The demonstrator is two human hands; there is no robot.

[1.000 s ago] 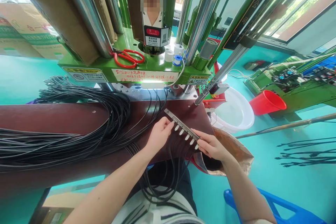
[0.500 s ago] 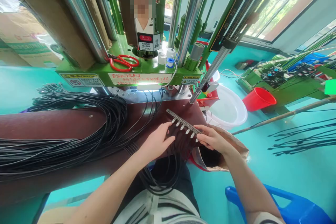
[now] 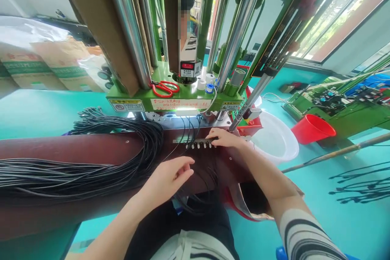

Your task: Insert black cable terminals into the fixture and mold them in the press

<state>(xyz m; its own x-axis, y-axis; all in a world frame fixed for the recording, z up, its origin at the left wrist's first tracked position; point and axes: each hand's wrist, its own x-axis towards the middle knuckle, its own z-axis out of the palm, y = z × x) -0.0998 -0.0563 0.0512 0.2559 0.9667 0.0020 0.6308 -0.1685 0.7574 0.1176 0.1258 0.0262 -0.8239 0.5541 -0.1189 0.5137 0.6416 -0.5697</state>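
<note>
A metal bar (image 3: 195, 142) with a row of small silver connectors along its lower edge is held flat on the dark red table (image 3: 61, 150), just in front of the green machine (image 3: 134, 93). The grip of the right hand (image 3: 224, 138) is closed over the bar's right end, with the fingers laid on top of it. Thin black cables (image 3: 91, 170) are plugged into the connectors. Some loop up towards the machine, while a thick bundle of them is spread across the table to the left.

The left hand (image 3: 167, 176) is held above the table's near edge, well apart from the bar. Its grip is open and nothing is held in it.

On the machine's front edge, two yellow warning labels (image 3: 126, 105) and a white strip with red handwriting (image 3: 181, 103) are seen, but the characters are too small to be read. A small black and red label (image 3: 187, 69) is fixed above them, and its text cannot be made out either. Red scissors (image 3: 166, 88) and rolls of tape (image 3: 201, 84) are laid on the green base. Gold characters are printed on a black strip (image 3: 274, 44) along the slanted beam and are not legible.

A white basin (image 3: 276, 138) and a red bucket (image 3: 312, 128) are seen to the right, and cartons with green printed bands (image 3: 45, 73) to the left.
</note>
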